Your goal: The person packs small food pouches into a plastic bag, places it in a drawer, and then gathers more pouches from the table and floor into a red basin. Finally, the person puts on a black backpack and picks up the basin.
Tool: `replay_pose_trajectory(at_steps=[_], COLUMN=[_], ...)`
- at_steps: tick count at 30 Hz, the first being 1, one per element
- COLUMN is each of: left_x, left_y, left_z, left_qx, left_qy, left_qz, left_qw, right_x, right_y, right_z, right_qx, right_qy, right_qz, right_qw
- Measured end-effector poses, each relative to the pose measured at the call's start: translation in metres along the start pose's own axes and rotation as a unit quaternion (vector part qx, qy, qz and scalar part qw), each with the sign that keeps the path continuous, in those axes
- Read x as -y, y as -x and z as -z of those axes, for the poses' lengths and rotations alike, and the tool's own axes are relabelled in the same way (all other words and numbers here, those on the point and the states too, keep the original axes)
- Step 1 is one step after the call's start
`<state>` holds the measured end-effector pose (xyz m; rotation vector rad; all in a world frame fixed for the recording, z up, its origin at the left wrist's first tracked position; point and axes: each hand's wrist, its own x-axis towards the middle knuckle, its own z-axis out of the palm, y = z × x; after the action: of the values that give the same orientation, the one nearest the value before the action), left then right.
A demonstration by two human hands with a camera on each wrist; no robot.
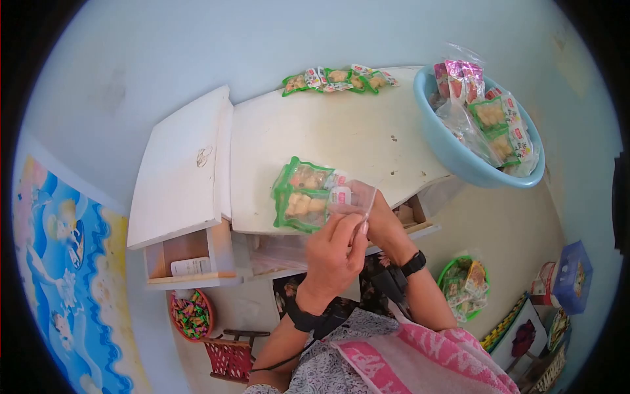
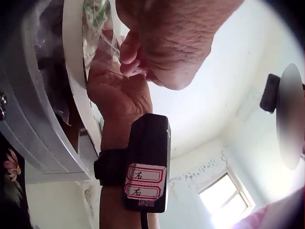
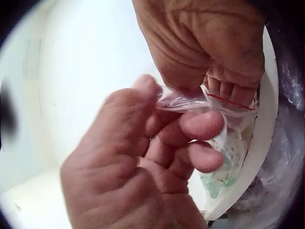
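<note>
A clear zip bag [image 1: 361,200] with green-edged snack packets [image 1: 305,203] in it lies over the front of the white tabletop. The left hand [image 1: 331,259] pinches the bag's open end between thumb and fingers. Close beside it, the right hand [image 1: 384,226] holds the same end from the other side, partly hidden behind the bag. In the right wrist view the left hand [image 3: 138,157] grips the gathered plastic [image 3: 183,102], with a red seal line near the right hand [image 3: 205,43]. The left wrist view shows both hands meeting at the bag's edge.
More packets [image 1: 338,79] lie along the table's back edge. A blue basin [image 1: 436,141] full of packets stands at the right corner. Below are open drawers [image 1: 190,256], a red bowl [image 1: 210,315] of small wrapped items and a green basket [image 1: 485,295].
</note>
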<state>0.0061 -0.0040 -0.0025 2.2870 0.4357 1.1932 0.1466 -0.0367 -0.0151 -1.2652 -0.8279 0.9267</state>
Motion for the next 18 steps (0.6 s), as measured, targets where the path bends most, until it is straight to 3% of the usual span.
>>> replay_pose_trajectory(at_steps=[2, 5, 8, 11, 14, 17, 18], left_x=[0.004, 0.024, 0.064, 0.069, 0.068, 0.071, 0.073], left_y=[-0.001, -0.005, -0.007, 0.001, 0.003, -0.001, -0.001], left_z=[0.011, 0.034, 0.049, 0.039, 0.032, 0.032, 0.031], left_qx=[-0.031, -0.085, -0.142, -0.070, -0.054, -0.052, -0.057], left_qy=[0.016, -0.092, -0.160, -0.014, -0.132, -0.128, -0.126], left_qz=[-0.010, -0.045, 0.067, 0.151, 0.137, 0.153, 0.148], left_qw=[0.999, 0.991, 0.975, 0.986, 0.980, 0.978, 0.979], right_x=[-0.007, -0.004, -0.025, -0.028, -0.015, -0.022, -0.023], right_y=[-0.005, 0.002, -0.007, -0.011, -0.008, 0.003, 0.009], right_z=[-0.003, -0.011, -0.014, -0.031, -0.034, -0.029, -0.025], right_qx=[-0.003, 0.016, -0.013, -0.022, -0.062, -0.108, -0.139], right_qy=[0.041, -0.037, 0.033, 0.075, 0.325, 0.264, 0.209], right_qz=[0.047, 0.050, 0.085, 0.072, 0.081, 0.177, 0.157], right_qw=[0.998, 0.998, 0.996, 0.994, 0.940, 0.942, 0.955])
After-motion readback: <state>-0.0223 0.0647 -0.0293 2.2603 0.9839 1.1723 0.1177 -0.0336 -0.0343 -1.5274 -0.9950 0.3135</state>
